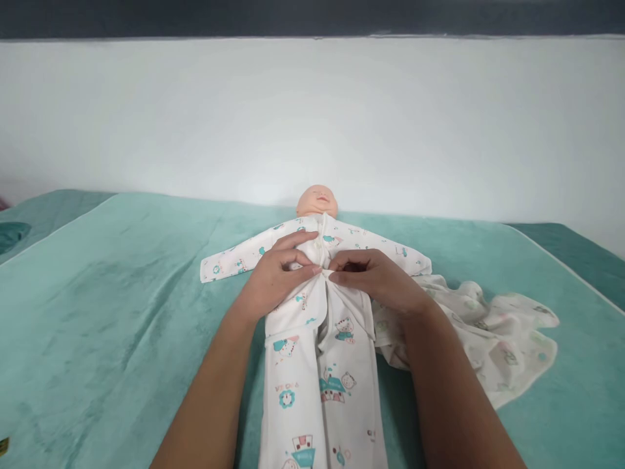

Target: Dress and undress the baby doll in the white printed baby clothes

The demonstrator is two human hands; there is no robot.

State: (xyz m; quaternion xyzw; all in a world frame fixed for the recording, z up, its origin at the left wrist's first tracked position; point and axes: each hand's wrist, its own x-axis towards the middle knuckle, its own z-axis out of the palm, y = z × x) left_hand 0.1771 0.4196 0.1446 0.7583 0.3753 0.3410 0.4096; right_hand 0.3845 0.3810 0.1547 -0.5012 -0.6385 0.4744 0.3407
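On the doll (318, 202), left hand (278, 273) and right hand (381, 280) pinch the garment (303, 309) (grips clamped); cloth (502, 339) alongside.

A teal blanket (122, 312) meets a white wall (312, 117) along its far edge, a dark band (312, 18) above. Toward the blanket's right edge lies a crumpled printed cloth (517, 326), with darker teal fabric (569, 254) past the far right corner; a yellow-and-black item (4, 446) shows toward the near left.
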